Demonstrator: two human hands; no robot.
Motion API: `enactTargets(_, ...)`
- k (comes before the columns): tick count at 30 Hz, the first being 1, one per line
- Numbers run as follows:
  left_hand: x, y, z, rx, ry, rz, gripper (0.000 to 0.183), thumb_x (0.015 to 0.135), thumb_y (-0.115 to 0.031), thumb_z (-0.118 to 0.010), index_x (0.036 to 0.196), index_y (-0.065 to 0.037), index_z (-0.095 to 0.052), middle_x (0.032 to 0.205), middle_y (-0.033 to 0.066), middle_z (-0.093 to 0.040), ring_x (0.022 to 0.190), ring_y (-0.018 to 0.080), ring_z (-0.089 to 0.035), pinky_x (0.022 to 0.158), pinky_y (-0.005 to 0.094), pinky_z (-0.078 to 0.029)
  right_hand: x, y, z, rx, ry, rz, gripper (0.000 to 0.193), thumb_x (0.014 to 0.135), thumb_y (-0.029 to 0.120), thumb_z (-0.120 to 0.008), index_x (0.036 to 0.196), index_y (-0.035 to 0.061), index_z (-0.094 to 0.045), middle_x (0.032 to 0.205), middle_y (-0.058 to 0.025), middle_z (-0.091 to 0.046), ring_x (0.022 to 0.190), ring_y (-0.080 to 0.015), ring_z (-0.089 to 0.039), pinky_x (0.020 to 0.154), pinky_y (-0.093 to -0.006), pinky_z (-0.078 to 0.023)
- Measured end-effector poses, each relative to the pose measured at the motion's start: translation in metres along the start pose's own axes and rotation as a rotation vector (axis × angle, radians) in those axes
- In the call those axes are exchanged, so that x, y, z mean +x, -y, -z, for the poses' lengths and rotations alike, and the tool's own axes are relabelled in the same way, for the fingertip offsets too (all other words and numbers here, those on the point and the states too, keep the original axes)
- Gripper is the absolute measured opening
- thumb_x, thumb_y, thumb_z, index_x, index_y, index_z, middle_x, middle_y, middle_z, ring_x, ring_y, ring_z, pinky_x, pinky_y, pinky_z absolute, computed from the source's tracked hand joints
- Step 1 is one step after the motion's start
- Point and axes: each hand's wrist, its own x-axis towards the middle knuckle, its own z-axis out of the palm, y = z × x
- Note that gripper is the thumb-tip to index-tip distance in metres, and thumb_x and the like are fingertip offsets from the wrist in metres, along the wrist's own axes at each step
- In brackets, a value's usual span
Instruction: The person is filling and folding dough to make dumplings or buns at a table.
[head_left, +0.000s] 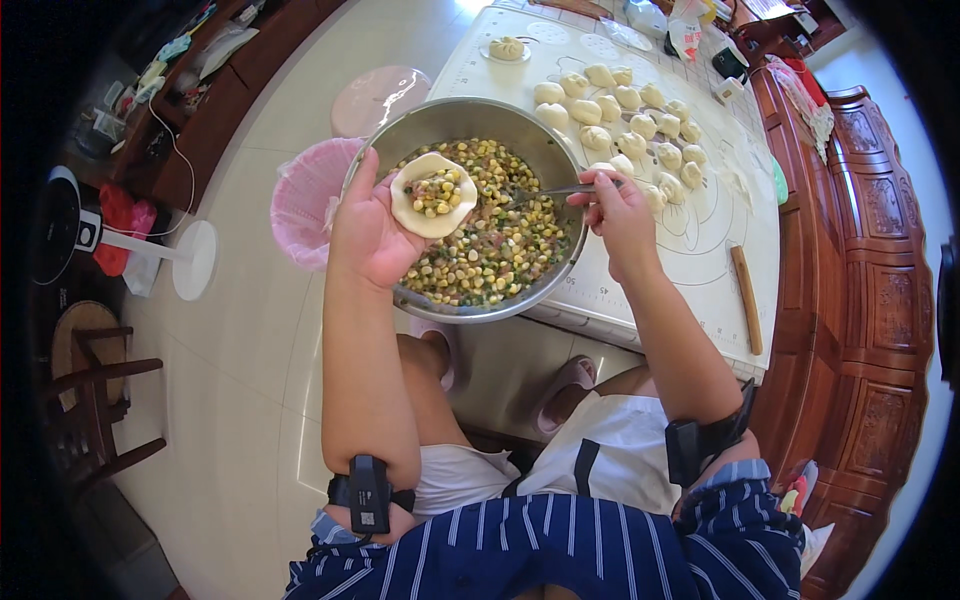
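Above a wide, round, silvery metal bowl (pixel 480 313), 2 bare hands are held well apart from each other. The left hand (pixel 374 228) is opened, palm up, with a flat, round, pale dough wrapper (pixel 432 226) resting on its fingers; a small heap of chopped yellow, green and pinkish filling (pixel 437 193) sits at the wrapper's middle. The right hand (pixel 622 215) is closed on the handle of a slim, silvery metal spoon (pixel 560 190), whose far end reaches into the similar mixture in the bowl (what bears the bowl is hidden).

Beyond and to the right, a white counter (pixel 690 268) marked with thin dark lines carries many pale, rounded dough buns (pixel 627 98), some touching. 1 more bun (pixel 506 47) stands apart on a small white plate. Near the counter's right edge lies a brown, cylindrical wooden rolling pin (pixel 746 300). Just left of the bowl is a pink plastic-lined bin (pixel 305 205).
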Motion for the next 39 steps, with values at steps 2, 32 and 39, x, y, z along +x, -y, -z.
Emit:
enactTargets(2,0.000,0.000,0.002,0.009,0.010,0.000,0.061,0.097,-0.047,-0.036,0.127,0.006,-0.041,0.127,0.0222,-0.048,0.118,0.0376,-0.048,0.095,0.0597,-0.041,0.001,0.002,0.005,0.037,-0.032,-0.045,0.020,0.097,0.021,-0.044,0.099,0.0074,-0.058,0.076,-0.0055,-0.064,0.058,-0.0052,-0.047,0.054,-0.0195,-0.038)
enactTargets(32,0.007,0.020,-0.004,-0.045,0.154,0.163,0.067,0.096,-0.052,-0.032,0.129,0.005,-0.041,0.127,0.0235,-0.050,0.115,0.0390,-0.051,0.090,0.0598,-0.045,-0.062,0.047,-0.004,-0.595,0.170,1.358,0.016,0.080,0.002,-0.060,0.095,0.0066,-0.062,0.088,-0.0107,-0.065,0.079,-0.0260,-0.061,0.069,-0.0328,-0.049)
enactTargets(39,0.006,0.018,-0.004,-0.026,0.143,0.145,0.066,0.096,-0.052,-0.033,0.129,0.005,-0.042,0.126,0.0236,-0.050,0.115,0.0394,-0.051,0.089,0.0597,-0.045,-0.061,0.040,-0.003,-0.367,0.115,1.190,0.011,0.087,0.003,-0.055,0.097,0.0046,-0.061,0.089,-0.0123,-0.066,0.077,-0.0261,-0.062,0.071,-0.0322,-0.048)
